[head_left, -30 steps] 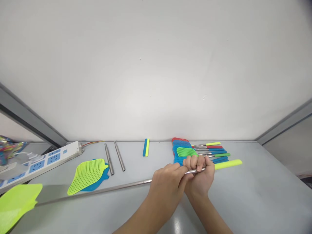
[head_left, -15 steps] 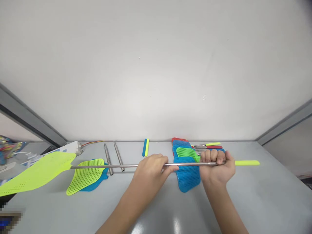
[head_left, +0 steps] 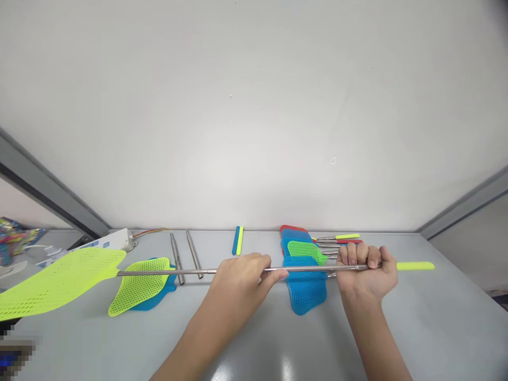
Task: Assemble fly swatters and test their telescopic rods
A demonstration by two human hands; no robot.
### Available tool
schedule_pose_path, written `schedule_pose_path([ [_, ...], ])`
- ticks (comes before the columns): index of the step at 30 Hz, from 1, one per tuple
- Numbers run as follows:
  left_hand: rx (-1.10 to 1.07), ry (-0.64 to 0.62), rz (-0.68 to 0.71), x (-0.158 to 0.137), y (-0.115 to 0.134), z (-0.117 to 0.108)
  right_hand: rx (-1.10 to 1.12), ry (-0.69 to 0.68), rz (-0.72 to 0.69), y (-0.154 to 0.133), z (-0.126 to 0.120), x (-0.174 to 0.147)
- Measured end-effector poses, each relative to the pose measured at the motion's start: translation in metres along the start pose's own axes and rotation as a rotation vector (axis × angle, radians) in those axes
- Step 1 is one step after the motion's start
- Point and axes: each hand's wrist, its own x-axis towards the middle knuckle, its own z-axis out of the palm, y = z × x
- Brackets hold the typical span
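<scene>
Grey table (head_left: 428,328); left hand (head_left: 241,276), right hand (head_left: 368,278) gripping rod (head_left: 309,269) of yellow swatter (head_left: 67,278)

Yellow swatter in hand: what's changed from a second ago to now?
The yellow swatter shifted right; its head end rose in the view, so its rod looks nearly level. The right hand moved right, the left hand left, widening their spacing. Neither has let go. Unmoved: the two loose metal tubes and the loose blue grip.

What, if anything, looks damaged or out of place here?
Little stands out: nothing looks spilled, and the held rod appears straight. Only the small marks on the wall look odd, breaking its plain surface; their cause is unclear.
</scene>
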Motion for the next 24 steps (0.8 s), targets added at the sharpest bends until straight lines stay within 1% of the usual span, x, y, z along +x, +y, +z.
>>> schedule_pose_path([
  [3, 0.023, -0.011, 0.048, -0.002, 0.003, 0.004, 0.008, -0.013, 0.013, -0.001, 0.0, -0.001],
  [8, 0.066, 0.021, 0.041, -0.004, 0.009, 0.011, 0.035, -0.039, 0.038, 0.0, 0.002, -0.005],
  [15, 0.159, 0.011, 0.023, -0.008, 0.014, 0.001, 0.084, 0.022, 0.097, 0.007, 0.002, -0.012],
  [19, 0.218, 0.005, -0.001, -0.009, 0.013, -0.001, 0.108, 0.062, 0.129, 0.013, 0.001, -0.014],
  [24, 0.231, 0.016, 0.03, -0.008, 0.013, 0.0, 0.096, 0.063, 0.136, 0.015, 0.002, -0.016],
])
